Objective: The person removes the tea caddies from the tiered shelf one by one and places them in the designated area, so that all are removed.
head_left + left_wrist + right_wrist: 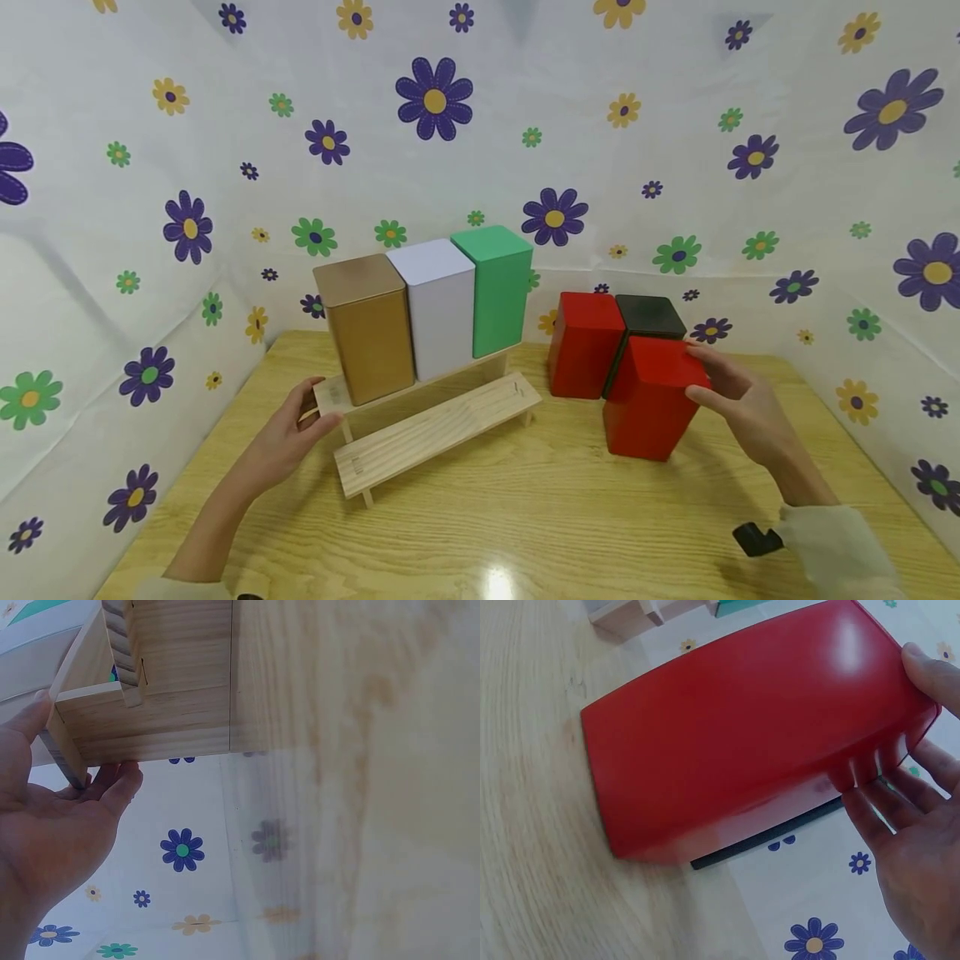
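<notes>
My left hand (281,437) grips the left end of a two-step wooden shelf (442,429). In the left wrist view, the thumb lies against the upper board and the fingers reach round its edge. On the upper step stand a gold canister (372,346), a white canister (441,312) and a green canister (501,292), side by side. My right hand (742,408) holds the front red canister (648,408) near its top, thumb on one side and fingers on another, as the right wrist view (757,727) also shows.
Behind the held canister stand another red canister (588,346) and a black canister (651,315), partly hidden. They rest on a wood-grain table (465,533). White flower-print sheeting (480,167) surrounds the table at the back and sides.
</notes>
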Motion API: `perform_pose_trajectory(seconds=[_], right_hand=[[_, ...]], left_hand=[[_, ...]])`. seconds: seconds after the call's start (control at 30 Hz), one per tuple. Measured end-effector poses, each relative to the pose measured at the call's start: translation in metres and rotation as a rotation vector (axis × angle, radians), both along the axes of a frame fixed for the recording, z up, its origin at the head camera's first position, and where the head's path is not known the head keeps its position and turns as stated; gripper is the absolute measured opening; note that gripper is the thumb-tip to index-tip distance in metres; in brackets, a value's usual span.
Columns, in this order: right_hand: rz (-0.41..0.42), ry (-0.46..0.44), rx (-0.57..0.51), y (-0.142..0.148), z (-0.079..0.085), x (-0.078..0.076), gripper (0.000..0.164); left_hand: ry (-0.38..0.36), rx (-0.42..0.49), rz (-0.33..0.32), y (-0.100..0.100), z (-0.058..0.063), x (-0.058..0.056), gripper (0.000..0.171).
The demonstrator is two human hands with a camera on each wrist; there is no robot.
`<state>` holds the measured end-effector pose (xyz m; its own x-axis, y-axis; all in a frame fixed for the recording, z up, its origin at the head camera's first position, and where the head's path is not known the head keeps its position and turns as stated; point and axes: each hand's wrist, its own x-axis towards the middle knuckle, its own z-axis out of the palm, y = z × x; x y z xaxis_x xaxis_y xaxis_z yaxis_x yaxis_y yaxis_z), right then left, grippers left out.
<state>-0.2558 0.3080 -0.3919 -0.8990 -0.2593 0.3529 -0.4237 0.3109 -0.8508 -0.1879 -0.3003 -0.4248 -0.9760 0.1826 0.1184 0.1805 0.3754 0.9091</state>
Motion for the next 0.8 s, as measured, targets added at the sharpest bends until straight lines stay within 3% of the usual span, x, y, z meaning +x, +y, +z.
perform_pose_trajectory(seconds=[0.27, 0.8], right_hand=[[-0.015, -0.040, 0.168, 0.0057, 0.0007, -0.0020, 0.063], [-0.037, -0.091, 0.198, 0.0044, 0.0025, -0.0056, 0.064]], left_hand=[[0.004, -0.005, 0.005, 0.0013, 0.0013, 0.0003, 0.068], [0.004, -0.003, 0.004, 0.0012, 0.0016, 0.0008, 0.068]])
